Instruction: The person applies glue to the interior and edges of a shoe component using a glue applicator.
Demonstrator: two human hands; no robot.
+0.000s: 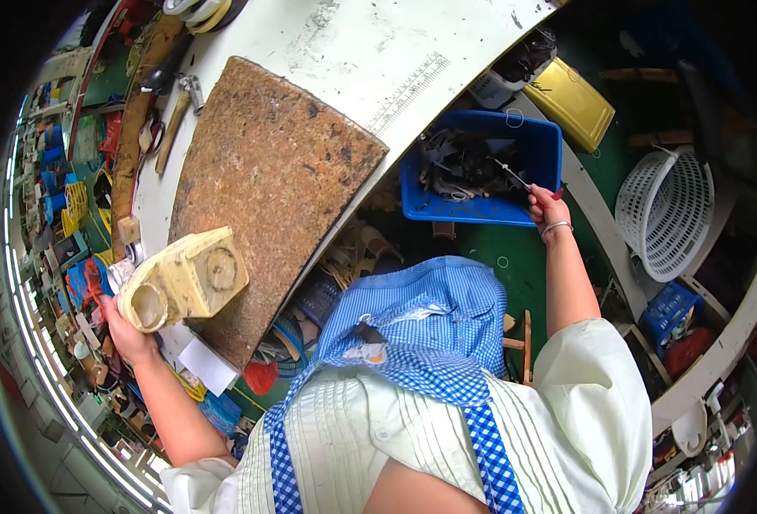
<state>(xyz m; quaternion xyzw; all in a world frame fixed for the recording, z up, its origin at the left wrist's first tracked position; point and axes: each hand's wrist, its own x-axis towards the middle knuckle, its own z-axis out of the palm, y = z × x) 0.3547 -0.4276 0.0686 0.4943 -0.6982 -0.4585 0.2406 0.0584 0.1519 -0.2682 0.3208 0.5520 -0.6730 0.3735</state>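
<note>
The left hand (128, 332) grips a yellowed block (185, 278) at the brown board's (267, 188) near corner on the desk (378, 51). The right hand (548, 208) pinches a thin tool (510, 173) over the blue bin (481, 167) of dark scraps, off the desk's edge.

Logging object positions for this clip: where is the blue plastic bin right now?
In the head view the blue plastic bin sits right of centre, below the white workbench edge, with the right hand at its right rim.

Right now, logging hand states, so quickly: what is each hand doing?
Left hand: closed around the pale yellow container on the brown board.
Right hand: at the blue bin, fingers closed on a thin tool.
</note>
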